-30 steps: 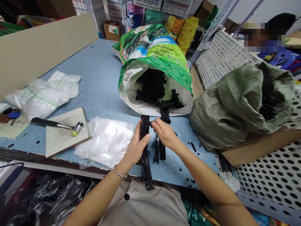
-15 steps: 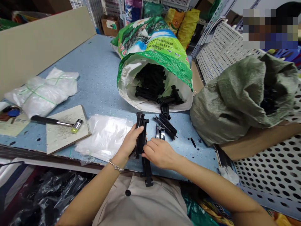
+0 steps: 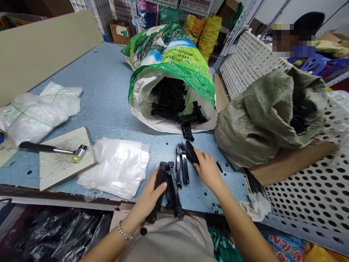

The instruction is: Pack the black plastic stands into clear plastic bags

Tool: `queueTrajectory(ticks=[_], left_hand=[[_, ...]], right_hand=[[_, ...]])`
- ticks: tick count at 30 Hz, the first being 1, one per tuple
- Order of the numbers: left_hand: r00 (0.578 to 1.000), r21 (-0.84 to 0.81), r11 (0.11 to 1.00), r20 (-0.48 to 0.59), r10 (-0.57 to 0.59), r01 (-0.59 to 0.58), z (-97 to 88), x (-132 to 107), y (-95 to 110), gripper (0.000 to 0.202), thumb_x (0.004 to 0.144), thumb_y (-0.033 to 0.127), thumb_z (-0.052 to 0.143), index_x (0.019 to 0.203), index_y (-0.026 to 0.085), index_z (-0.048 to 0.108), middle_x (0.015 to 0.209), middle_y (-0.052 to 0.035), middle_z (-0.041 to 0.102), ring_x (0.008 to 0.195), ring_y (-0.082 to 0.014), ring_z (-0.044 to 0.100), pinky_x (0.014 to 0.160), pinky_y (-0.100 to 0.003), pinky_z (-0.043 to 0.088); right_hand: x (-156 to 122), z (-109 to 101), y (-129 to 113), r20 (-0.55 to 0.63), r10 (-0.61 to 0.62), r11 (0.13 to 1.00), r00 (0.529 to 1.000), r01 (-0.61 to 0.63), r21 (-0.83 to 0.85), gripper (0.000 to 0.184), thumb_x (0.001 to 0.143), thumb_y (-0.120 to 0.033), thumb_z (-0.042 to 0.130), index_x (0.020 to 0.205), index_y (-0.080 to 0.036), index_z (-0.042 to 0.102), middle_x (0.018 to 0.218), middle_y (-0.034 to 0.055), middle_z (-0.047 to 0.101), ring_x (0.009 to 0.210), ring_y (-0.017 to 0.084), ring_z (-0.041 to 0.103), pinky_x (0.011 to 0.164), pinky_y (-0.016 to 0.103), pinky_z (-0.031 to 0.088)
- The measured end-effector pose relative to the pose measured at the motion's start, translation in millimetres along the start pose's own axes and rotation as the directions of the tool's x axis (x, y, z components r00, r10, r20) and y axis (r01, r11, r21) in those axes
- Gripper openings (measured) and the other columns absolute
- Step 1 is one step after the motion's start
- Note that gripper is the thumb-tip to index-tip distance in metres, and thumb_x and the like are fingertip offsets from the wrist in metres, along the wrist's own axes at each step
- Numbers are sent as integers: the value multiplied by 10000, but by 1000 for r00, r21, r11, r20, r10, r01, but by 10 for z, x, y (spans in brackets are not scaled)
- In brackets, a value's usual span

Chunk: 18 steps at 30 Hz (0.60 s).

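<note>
My left hand [image 3: 151,194] is closed round a bundle of long black plastic parts [image 3: 171,189] at the table's front edge, thumb on top. My right hand [image 3: 209,171] is reaching over the table, its fingers on one end of a long black strip-like part [image 3: 191,152]. Between the hands, more slim black parts [image 3: 182,165] lie on the blue table. Beyond them, a green woven sack [image 3: 171,67] lies on its side, its mouth facing me and full of similar black parts [image 3: 170,96]. One part [image 3: 187,131] hangs out over its lip.
Clear plastic bags [image 3: 117,163] lie flat left of my left hand. Farther left, a hammer [image 3: 57,149] rests on a board [image 3: 49,173], near tied plastic bundles [image 3: 38,112]. A grey-green sack [image 3: 253,116] stands right, before a white perforated panel [image 3: 300,203]. Another person is behind.
My right hand has left the bundle and moved right to the black strip on the table. My left hand has lowered the bundle toward me. More slim black parts now show on the table.
</note>
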<state>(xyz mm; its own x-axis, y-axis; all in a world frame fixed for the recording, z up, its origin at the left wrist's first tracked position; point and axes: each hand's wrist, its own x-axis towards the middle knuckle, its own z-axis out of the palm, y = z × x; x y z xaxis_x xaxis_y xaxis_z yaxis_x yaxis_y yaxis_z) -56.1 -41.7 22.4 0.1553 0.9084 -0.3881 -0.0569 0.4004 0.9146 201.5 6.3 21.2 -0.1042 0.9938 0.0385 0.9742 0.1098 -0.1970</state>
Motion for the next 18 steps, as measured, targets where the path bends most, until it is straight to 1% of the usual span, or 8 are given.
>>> queueTrajectory(ticks=[2, 4, 7, 10, 12, 13, 16, 18], left_hand=[[998, -3, 999, -54, 38, -38, 63, 191, -78, 565, 802, 429, 653, 1325, 252, 532, 1280, -96, 608, 1190, -295, 564, 974, -447, 478], [998, -1, 998, -27, 57, -57, 105, 395, -93, 527, 841, 442, 596, 1327, 249, 528, 1329, -87, 578, 1280, -286, 490, 1062, -457, 402], [985, 159, 973, -5, 173, -170, 152, 603, -59, 472, 889, 449, 512, 1294, 209, 548, 1352, -106, 550, 1332, -271, 428, 1148, -468, 275], [951, 391, 882, -48, 306, -264, 207, 626, -51, 594, 901, 461, 485, 1417, 181, 395, 1514, -158, 342, 1435, -283, 252, 1180, -507, 180], [930, 507, 806, -20, 367, -307, 247, 572, -76, 716, 884, 481, 516, 1488, 203, 251, 1585, -161, 177, 1469, -300, 139, 1177, -550, 149], [925, 547, 772, 9, 381, -324, 260, 541, -92, 751, 871, 493, 535, 1496, 215, 227, 1594, -160, 144, 1472, -313, 121, 1171, -569, 150], [922, 594, 732, 41, 386, -333, 250, 473, -118, 749, 852, 503, 564, 1482, 227, 266, 1586, -168, 163, 1462, -336, 155, 1155, -591, 187], [921, 568, 758, -1, 390, -320, 207, 459, -92, 699, 871, 483, 546, 1470, 226, 294, 1563, -169, 220, 1453, -323, 190, 1160, -578, 190]], right_hand=[[-262, -59, 38, 51, 35, 994, 998, -40, 102, 537, 883, -201, 508, 1405, -225, 384, 1054, 123, 591, 885, 269, 591, 769, 412, 482], [-440, -169, 57, 130, 44, 972, 990, -72, 223, 509, 893, -236, 502, 1391, -247, 399, 1071, 100, 599, 861, 231, 616, 729, 363, 496], [-386, -331, 83, 175, 40, 960, 984, -86, 267, 351, 915, -323, 498, 1251, -233, 548, 1019, 80, 635, 898, 224, 628, 756, 346, 490], [74, -365, 51, 102, 75, 967, 992, -97, 237, 316, 941, -367, 457, 1160, -192, 601, 1015, 101, 646, 968, 239, 618, 850, 364, 462], [504, -305, -37, 64, 157, 960, 986, -167, 226, 392, 948, -383, 439, 1257, -162, 534, 1114, 145, 624, 1042, 261, 599, 897, 382, 442], [719, -264, -90, 63, 210, 950, 976, -218, 223, 451, 940, -402, 451, 1308, -144, 487, 1175, 177, 599, 1106, 288, 571, 915, 401, 430], [1240, -187, -197, 95, 327, 891, 940, -340, 301, 550, 866, -385, 559, 1322, -93, 463, 1275, 249, 525, 1178, 362, 515, 933, 452, 403], [1406, -221, -182, 120, 337, 858, 934, -357, 370, 467, 855, -338, 540, 1238, -71, 532, 1206, 244, 569, 1101, 352, 561, 891, 439, 425]])
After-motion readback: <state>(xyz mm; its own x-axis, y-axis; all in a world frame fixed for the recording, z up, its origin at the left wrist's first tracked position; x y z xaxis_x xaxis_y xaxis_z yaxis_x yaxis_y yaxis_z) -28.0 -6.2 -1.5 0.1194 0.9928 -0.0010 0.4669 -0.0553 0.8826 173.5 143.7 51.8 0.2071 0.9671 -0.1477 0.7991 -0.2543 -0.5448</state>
